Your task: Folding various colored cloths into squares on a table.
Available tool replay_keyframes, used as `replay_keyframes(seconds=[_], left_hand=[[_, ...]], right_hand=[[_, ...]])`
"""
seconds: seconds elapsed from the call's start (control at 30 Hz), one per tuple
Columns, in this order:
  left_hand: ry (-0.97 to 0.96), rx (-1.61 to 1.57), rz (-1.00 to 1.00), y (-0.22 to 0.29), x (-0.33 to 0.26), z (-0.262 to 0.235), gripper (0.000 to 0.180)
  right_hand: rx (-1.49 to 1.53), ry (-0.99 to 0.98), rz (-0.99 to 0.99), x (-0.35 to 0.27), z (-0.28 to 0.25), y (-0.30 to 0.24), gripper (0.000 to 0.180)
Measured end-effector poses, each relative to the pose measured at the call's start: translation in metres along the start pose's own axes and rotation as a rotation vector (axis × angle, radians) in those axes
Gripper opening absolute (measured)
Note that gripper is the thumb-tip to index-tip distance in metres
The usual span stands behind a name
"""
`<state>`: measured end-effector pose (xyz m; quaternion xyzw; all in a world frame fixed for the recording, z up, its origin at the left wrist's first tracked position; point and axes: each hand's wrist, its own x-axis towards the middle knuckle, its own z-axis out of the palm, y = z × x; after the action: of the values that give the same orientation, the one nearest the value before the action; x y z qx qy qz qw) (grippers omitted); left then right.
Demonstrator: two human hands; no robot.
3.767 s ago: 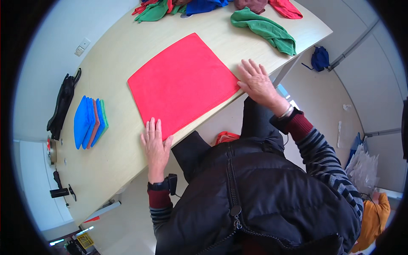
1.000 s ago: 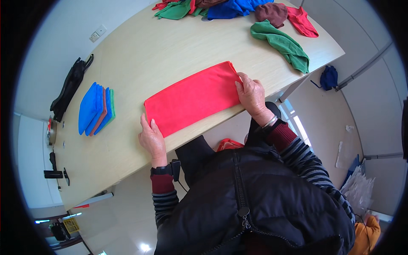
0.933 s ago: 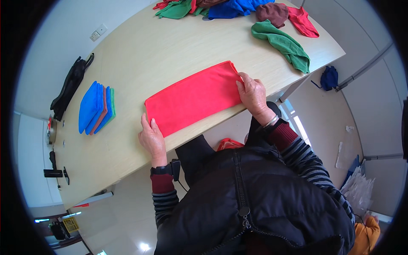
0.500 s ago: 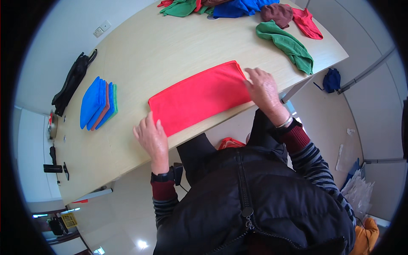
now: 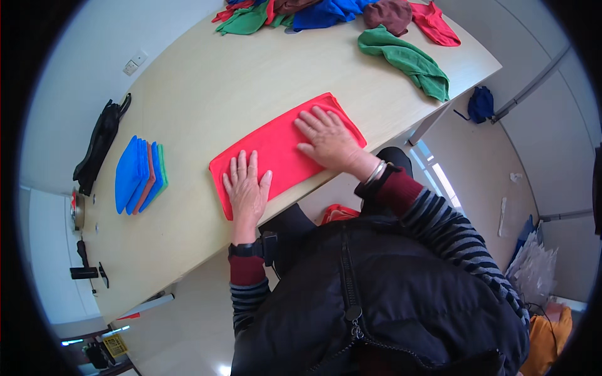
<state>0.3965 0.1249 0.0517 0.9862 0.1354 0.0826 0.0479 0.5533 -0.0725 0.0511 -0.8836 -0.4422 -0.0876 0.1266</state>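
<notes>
A red cloth [image 5: 282, 150], folded into a long rectangle, lies near the table's front edge. My left hand [image 5: 248, 188] rests flat on its left part, fingers spread. On the right part of the cloth my right hand [image 5: 329, 139] also lies flat with its fingers apart. Neither hand grips anything; both palms press on the fabric. To the left stands a row of folded cloths [image 5: 141, 175] in blue, brown and green, leaning together.
Crumpled cloths in several colours are heaped at the table's far edge, among them a blue cloth [image 5: 329, 14] and a brown cloth [image 5: 387, 15]. A crumpled green cloth [image 5: 407, 59] lies far right. A black umbrella-like pouch [image 5: 100, 144] lies along the left edge of the table [image 5: 188, 94].
Both hands have moved inward from the ends of the red cloth and now lie flat on top of it. The view has shifted slightly.
</notes>
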Motion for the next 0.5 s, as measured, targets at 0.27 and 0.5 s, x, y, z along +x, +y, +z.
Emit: replay_keyframes(seconds=[0.27,0.5], left_hand=[[0.006,-0.055,-0.140,-0.034,-0.024,-0.002,0.062],[0.166,0.117,-0.127,-0.011,-0.036,-0.023,0.047]], right_hand=[[0.043,0.034,0.197,-0.009,-0.014,0.059,0.063],[-0.040,0.117,0.108,-0.011,-0.027,0.018,0.059]])
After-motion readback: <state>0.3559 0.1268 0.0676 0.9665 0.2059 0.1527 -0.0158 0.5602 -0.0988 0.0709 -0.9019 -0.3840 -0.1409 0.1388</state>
